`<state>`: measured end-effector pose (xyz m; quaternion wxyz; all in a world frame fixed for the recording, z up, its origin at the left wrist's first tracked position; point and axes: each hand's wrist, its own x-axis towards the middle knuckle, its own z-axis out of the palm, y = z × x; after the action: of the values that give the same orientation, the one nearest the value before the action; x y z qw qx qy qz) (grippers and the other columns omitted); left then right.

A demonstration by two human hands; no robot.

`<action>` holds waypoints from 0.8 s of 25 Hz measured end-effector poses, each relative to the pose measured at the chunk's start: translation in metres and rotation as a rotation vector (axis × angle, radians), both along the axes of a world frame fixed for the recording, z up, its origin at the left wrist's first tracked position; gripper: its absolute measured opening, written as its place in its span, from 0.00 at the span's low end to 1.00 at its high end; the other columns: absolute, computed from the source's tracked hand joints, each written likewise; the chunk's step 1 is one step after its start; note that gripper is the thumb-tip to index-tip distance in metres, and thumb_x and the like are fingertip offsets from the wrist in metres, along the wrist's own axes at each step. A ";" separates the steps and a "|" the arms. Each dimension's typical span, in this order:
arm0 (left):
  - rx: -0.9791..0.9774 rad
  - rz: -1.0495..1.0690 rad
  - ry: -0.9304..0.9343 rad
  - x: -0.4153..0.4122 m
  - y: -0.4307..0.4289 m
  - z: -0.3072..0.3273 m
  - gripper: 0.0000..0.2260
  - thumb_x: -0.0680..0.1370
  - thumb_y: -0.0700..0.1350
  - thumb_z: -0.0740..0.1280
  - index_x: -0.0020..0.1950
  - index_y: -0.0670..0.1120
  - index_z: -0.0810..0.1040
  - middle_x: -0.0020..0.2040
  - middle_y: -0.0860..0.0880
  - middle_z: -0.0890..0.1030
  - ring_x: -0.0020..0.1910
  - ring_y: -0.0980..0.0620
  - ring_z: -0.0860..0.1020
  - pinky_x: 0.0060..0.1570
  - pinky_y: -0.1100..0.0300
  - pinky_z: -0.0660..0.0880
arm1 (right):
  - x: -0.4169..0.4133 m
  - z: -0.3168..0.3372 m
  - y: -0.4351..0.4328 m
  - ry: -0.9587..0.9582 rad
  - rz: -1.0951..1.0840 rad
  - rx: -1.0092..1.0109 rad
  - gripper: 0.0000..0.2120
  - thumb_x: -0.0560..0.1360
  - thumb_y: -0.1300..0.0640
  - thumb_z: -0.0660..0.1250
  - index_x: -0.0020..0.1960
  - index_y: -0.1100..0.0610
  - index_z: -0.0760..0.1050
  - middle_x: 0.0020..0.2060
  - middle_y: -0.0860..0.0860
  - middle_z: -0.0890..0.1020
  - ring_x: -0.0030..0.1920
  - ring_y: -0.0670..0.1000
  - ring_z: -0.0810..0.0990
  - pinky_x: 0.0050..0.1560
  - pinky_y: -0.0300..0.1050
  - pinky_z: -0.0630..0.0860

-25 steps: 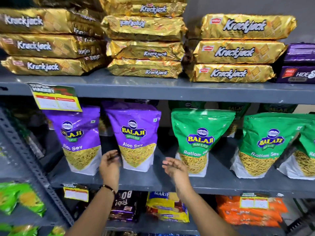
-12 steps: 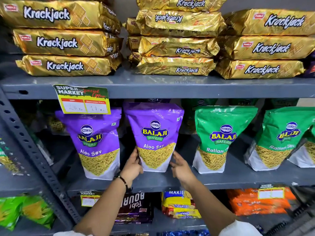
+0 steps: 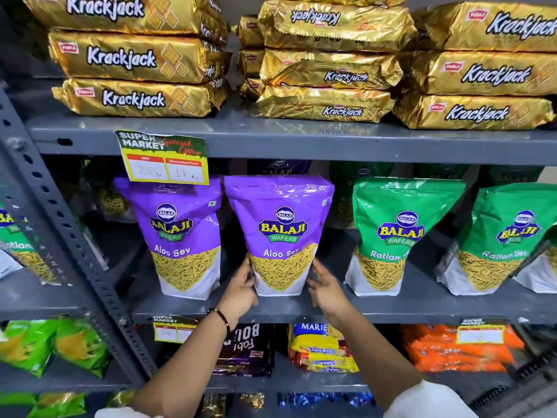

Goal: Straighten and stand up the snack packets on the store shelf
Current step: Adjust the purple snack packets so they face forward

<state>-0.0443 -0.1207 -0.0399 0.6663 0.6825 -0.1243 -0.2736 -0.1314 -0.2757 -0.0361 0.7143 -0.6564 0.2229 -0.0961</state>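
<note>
- Between the hands, a purple Aloo Sev packet (image 3: 280, 236) stands upright on the grey shelf (image 3: 391, 306), yellow sev showing through its window.
- Left hand (image 3: 241, 292) presses its lower left edge; right hand (image 3: 327, 289), fingers spread, rests beside its lower right edge.
- Just left of the left hand stands a second Aloo Sev packet (image 3: 177, 236).

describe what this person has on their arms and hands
Both hands are bare, no gloves. The left hand has a thin dark beaded bracelet at the wrist. The right hand wears nothing. White sleeves show near both elbows; forearms uncovered.
</note>
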 end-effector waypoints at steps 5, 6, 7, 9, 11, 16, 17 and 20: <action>0.049 -0.008 -0.054 0.006 0.001 -0.005 0.44 0.65 0.17 0.50 0.74 0.50 0.47 0.65 0.58 0.61 0.70 0.49 0.64 0.26 0.70 0.69 | -0.002 -0.001 0.000 -0.013 0.001 -0.006 0.30 0.74 0.77 0.46 0.71 0.54 0.58 0.59 0.47 0.70 0.61 0.50 0.71 0.26 0.25 0.70; 0.064 -0.008 -0.064 0.007 0.001 -0.005 0.43 0.66 0.18 0.51 0.74 0.50 0.47 0.64 0.59 0.61 0.67 0.51 0.66 0.27 0.69 0.69 | -0.002 0.000 0.001 -0.020 -0.001 0.002 0.30 0.74 0.77 0.46 0.71 0.55 0.58 0.59 0.48 0.70 0.61 0.51 0.71 0.25 0.25 0.70; 0.075 -0.007 -0.074 0.007 0.002 -0.004 0.43 0.67 0.18 0.51 0.74 0.50 0.48 0.63 0.59 0.61 0.63 0.53 0.69 0.28 0.67 0.69 | -0.002 0.000 0.001 -0.022 -0.004 0.006 0.30 0.74 0.77 0.46 0.71 0.55 0.58 0.59 0.48 0.70 0.61 0.52 0.71 0.25 0.26 0.70; 0.080 -0.010 -0.084 0.007 0.002 -0.003 0.41 0.68 0.19 0.51 0.74 0.51 0.48 0.62 0.59 0.61 0.56 0.57 0.71 0.30 0.66 0.68 | 0.000 -0.002 0.002 -0.007 -0.003 -0.006 0.30 0.74 0.77 0.46 0.71 0.54 0.58 0.59 0.49 0.70 0.59 0.53 0.72 0.23 0.27 0.70; 0.080 -0.008 -0.090 0.009 0.002 -0.006 0.40 0.69 0.20 0.51 0.74 0.51 0.49 0.62 0.59 0.62 0.49 0.60 0.71 0.36 0.62 0.68 | 0.002 -0.004 0.002 0.018 -0.009 -0.027 0.31 0.74 0.76 0.45 0.71 0.52 0.58 0.58 0.49 0.72 0.56 0.52 0.74 0.22 0.28 0.69; 0.105 -0.012 -0.097 0.009 0.004 -0.001 0.42 0.67 0.19 0.51 0.74 0.52 0.49 0.63 0.57 0.63 0.62 0.54 0.71 0.39 0.59 0.68 | 0.000 -0.007 -0.002 0.080 -0.006 -0.113 0.36 0.71 0.77 0.48 0.71 0.47 0.56 0.59 0.52 0.75 0.33 0.41 0.75 0.22 0.32 0.62; 0.087 -0.004 -0.094 0.007 0.005 0.001 0.42 0.67 0.18 0.51 0.74 0.50 0.49 0.64 0.55 0.63 0.66 0.51 0.67 0.37 0.60 0.68 | 0.001 -0.010 0.000 0.058 -0.076 -0.099 0.35 0.71 0.77 0.49 0.70 0.47 0.58 0.59 0.51 0.75 0.37 0.44 0.77 0.25 0.32 0.64; 0.055 0.135 -0.191 0.002 0.014 0.014 0.35 0.66 0.18 0.51 0.70 0.41 0.61 0.62 0.48 0.69 0.59 0.49 0.72 0.33 0.67 0.72 | 0.003 -0.017 0.014 -0.081 -0.450 -0.103 0.25 0.68 0.78 0.51 0.49 0.51 0.73 0.48 0.53 0.78 0.47 0.54 0.75 0.36 0.29 0.72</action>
<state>-0.0420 -0.1069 -0.0263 0.6494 0.7302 -0.1336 -0.1650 -0.1285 -0.2617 -0.0526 0.6488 -0.6213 0.3297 -0.2904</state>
